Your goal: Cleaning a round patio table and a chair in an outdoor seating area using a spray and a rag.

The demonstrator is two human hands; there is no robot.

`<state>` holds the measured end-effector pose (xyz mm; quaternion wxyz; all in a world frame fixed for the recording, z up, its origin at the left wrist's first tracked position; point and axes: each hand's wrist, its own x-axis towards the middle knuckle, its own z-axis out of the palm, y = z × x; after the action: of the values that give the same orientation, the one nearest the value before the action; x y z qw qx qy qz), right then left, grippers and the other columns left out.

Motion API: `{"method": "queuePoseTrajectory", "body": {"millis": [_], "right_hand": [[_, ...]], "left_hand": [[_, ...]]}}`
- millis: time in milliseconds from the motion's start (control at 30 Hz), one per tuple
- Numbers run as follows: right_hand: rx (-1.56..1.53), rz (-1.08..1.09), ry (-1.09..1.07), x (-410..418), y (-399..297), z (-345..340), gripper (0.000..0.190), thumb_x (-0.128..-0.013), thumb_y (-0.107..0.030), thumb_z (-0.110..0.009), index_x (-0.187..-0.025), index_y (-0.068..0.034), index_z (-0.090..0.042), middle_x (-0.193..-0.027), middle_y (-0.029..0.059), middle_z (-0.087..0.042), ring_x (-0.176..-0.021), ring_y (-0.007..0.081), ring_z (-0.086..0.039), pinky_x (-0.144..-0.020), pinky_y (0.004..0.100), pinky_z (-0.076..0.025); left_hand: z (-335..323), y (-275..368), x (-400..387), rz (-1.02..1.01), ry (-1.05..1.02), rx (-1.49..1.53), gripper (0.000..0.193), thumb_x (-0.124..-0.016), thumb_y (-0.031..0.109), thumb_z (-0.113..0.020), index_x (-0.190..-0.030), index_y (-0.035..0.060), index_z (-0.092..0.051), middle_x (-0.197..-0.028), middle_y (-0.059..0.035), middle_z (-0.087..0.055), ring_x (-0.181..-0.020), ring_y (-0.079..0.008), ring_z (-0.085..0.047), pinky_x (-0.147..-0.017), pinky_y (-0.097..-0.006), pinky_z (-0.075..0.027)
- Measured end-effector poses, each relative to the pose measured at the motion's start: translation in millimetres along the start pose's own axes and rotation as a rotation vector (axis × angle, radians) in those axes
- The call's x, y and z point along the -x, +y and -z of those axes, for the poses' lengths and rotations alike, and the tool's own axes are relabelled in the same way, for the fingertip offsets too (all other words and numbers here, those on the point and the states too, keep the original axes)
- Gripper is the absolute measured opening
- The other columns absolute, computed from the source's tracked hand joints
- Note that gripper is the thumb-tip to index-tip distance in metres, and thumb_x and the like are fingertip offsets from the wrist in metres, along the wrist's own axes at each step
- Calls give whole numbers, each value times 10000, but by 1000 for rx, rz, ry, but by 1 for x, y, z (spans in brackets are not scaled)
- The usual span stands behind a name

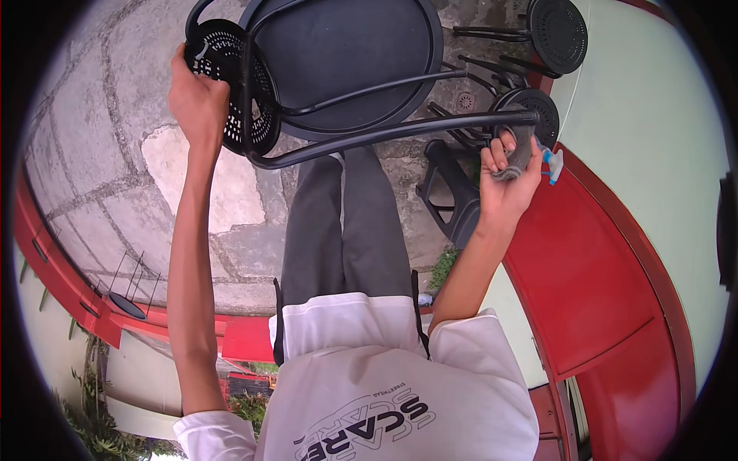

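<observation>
A black metal stool (262, 124) with a perforated round seat lies on its side in the air, its tubular legs pointing right. My left hand (199, 106) grips it by the seat side at the upper left. Near the end of the closest leg, my right hand (510, 164) holds a folded grey cloth (518, 151), which meets the leg tip. Just beyond that hand shows a spray bottle's white and blue trigger head (554, 166); its body is mostly hidden. Behind the stool is a dark round table (351, 57) with a raised rim.
More black stools with perforated seats (558, 36) (533, 109) stand at the upper right. A dark plastic piece of furniture (452, 196) is by my right forearm. A red panel (594, 276) and a pale wall (651, 144) border the right side. Stone paving (86, 132) lies left.
</observation>
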<state>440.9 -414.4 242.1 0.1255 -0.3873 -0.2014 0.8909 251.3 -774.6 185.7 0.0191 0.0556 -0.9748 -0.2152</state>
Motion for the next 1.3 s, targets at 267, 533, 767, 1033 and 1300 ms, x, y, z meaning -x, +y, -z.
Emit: {"method": "queuePoseTrajectory", "body": {"millis": [267, 533, 767, 1033, 1300], "right_hand": [[183, 34, 214, 32, 75, -44, 203, -1040, -244, -450, -929, -80, -409, -819, 49, -438, -615, 127, -364, -563, 284, -320], [177, -166, 348, 91, 220, -84, 273, -1038, -318, -454, -897, -88, -415, -821, 47, -490, -613, 135, -401, -573, 307, -322], [53, -230, 400, 107, 293, -87, 270, -979, -325, -461, -839, -98, -429, -764, 29, -471, -596, 139, -388, -575, 310, -315], [139, -258, 334, 102, 339, -81, 262, -947, -316, -482, -820, -87, -480, -737, 37, -509, -578, 148, -455, -558, 315, -364], [406, -91, 304, 86, 363, -81, 185, -956, -235, -489, -892, -69, -537, -769, 41, -568, -596, 143, -507, -546, 302, -391]], "left_hand": [[-3, -6, -3, -129, 37, 19, 596, -774, 1, -529, -1368, 17, -493, -1012, -282, -685, -934, -459, -662, -855, -488, -511], [7, 19, -4, -33, 35, 174, 471, -770, -75, -549, -1236, -10, -557, -1046, -301, -645, -993, -493, -606, -855, -526, -478], [-1, 11, -4, -8, 76, 123, 498, -765, -76, -541, -1262, -64, -528, -1025, -333, -627, -974, -514, -595, -848, -550, -478], [-4, 8, -3, -59, 145, 119, 516, -775, -70, -550, -1290, -85, -520, -1019, -337, -629, -974, -508, -601, -855, -541, -483], [2, 16, -1, -1, 104, 159, 470, -782, -66, -538, -1251, -91, -543, -1014, -337, -637, -973, -508, -608, -854, -536, -488]]}}
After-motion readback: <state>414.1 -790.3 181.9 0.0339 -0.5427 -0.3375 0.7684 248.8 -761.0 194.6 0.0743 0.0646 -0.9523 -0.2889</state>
